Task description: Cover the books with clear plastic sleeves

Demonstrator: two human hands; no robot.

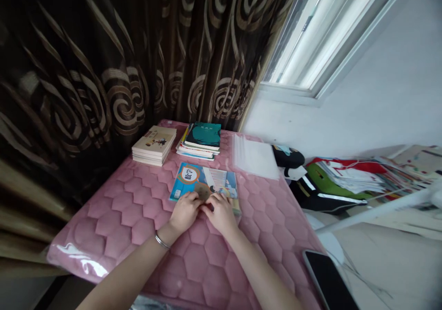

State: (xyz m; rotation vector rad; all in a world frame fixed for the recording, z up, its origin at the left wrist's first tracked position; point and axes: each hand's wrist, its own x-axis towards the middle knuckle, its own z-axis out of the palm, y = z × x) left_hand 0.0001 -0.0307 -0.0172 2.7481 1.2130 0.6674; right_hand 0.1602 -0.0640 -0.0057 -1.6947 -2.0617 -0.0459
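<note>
A blue picture book (203,181) lies flat on the pink quilted table cover (138,208). My left hand (184,211) and my right hand (221,213) rest side by side on the book's near edge. Both have their fingers curled and pressed down on the cover of the book. A silver bracelet (161,241) sits on my left wrist.
At the back stand a stack of cream books (154,145) and a pile topped by a dark green book (202,139). A clear plastic sleeve (254,155) lies right of them. A dark phone (328,280) lies at the near right corner. Bags and papers (345,176) crowd the floor on the right.
</note>
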